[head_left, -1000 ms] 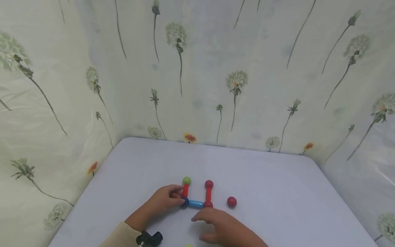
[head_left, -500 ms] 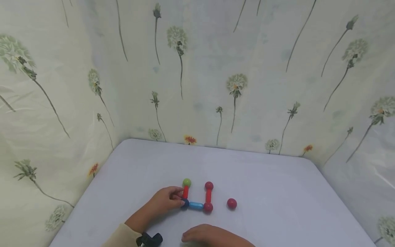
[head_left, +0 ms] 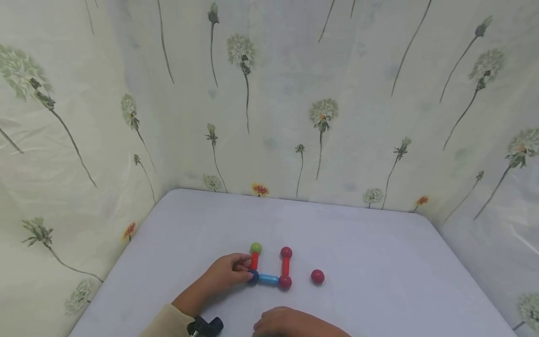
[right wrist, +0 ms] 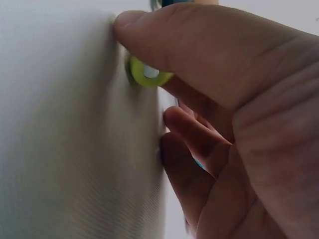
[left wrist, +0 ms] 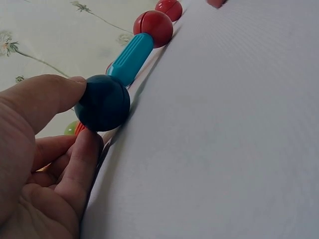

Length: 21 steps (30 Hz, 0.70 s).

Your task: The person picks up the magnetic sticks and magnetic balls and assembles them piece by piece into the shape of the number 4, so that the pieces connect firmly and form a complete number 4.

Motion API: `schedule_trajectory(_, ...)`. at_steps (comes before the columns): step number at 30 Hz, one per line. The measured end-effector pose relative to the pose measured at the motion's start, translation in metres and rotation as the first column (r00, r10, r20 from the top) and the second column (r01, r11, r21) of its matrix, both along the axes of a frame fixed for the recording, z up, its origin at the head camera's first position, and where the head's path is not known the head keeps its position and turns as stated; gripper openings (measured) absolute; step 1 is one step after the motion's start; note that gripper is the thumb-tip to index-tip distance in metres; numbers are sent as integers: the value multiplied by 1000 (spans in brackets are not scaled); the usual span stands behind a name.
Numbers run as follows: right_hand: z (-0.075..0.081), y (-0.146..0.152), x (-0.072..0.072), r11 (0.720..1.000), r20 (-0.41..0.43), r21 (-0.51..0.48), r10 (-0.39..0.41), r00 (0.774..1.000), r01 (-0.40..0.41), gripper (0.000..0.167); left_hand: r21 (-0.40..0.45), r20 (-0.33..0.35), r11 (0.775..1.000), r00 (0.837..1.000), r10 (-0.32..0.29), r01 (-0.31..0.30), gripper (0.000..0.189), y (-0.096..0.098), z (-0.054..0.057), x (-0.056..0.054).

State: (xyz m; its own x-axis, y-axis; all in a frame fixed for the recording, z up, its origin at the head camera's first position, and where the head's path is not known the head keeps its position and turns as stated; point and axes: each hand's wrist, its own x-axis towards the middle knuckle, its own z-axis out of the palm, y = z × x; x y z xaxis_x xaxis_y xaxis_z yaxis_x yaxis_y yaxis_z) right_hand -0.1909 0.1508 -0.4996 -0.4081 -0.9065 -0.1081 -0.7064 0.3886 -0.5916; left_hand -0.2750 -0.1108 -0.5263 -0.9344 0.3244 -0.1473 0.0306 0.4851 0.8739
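Observation:
In the head view my left hand (head_left: 229, 272) pinches a dark blue ball (left wrist: 102, 103) between thumb and fingers, at one corner of a U-shaped build on the table. A light blue rod (head_left: 268, 279) joins that ball to a red ball (head_left: 285, 282). Red rods (head_left: 286, 266) run away from both corners, ending in a green ball (head_left: 256, 248) and another red ball (head_left: 286, 252). Nearer the front, my right hand (head_left: 280, 322) is low over the table. In the right wrist view its thumb and fingers curl round a yellow-green rod (right wrist: 145, 74), seen end-on and partly hidden.
One loose red ball (head_left: 317, 276) lies right of the build. The white table (head_left: 379, 262) backs onto flower-patterned cloth (head_left: 269, 93). A black camera mount (head_left: 205, 326) is strapped at the left wrist.
My right hand has drawn back from beside the build toward the front of the table, its fingers bending down over the yellow-green rod. My left hand keeps its hold on the dark blue ball.

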Motion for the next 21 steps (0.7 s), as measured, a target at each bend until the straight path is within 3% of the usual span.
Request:
schedule_trajectory(7,0,-6,-2,979,42,139,-157,987,149,29,1,-12,1000,1000,1,-1,56,0,1,2)
schedule_trajectory(10,2,-5,1,965,133,137,-243,961,225,30,2,-5,1000,1000,3,-3,56,0,1,2)
schedule_trajectory(13,3,-4,6,931,273,128,-365,890,342,28,2,8,1000,1000,4,-4,57,0,0,1)
schedule_trajectory(16,1,-2,8,891,311,149,-453,835,428,23,1,8,1000,1000,1,-1,57,0,-2,0)
schedule_trajectory(21,-6,7,6,886,253,116,-463,850,449,25,-1,1,1000,1000,-4,4,57,0,-2,-1)
